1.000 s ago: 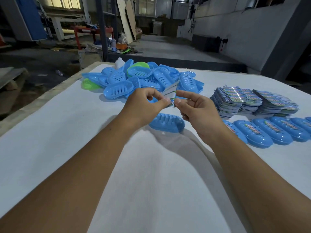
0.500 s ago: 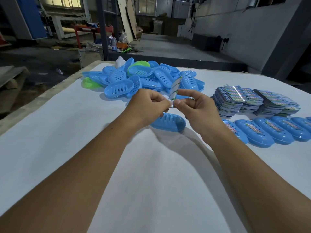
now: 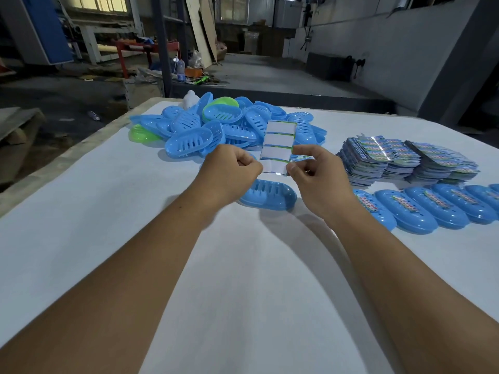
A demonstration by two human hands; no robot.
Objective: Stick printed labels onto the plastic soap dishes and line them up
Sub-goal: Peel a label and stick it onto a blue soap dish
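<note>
My left hand [image 3: 232, 171] pinches the lower left edge of a label sheet [image 3: 278, 141] that stands upright between both hands, its white peeled slots facing me. My right hand [image 3: 316, 171] pinches a printed label [image 3: 302, 158] at the sheet's lower right corner. Just below the hands lies one blue soap dish [image 3: 270, 195], upside down on the white table. A row of labelled blue dishes [image 3: 432, 209] runs along the right. Behind the sheet is a heap of unlabelled blue and green dishes [image 3: 216, 125].
Stacks of label sheets [image 3: 405, 157] sit at the right, behind the labelled row. The white table [image 3: 243, 279] has its left edge near a drop to the workshop floor. A white bottle [image 3: 190, 99] stands behind the heap.
The label sheet has turned from edge-on to flat and upright, facing me. Both hands stay together above the single dish, the right one now drawing a label off the sheet's corner.
</note>
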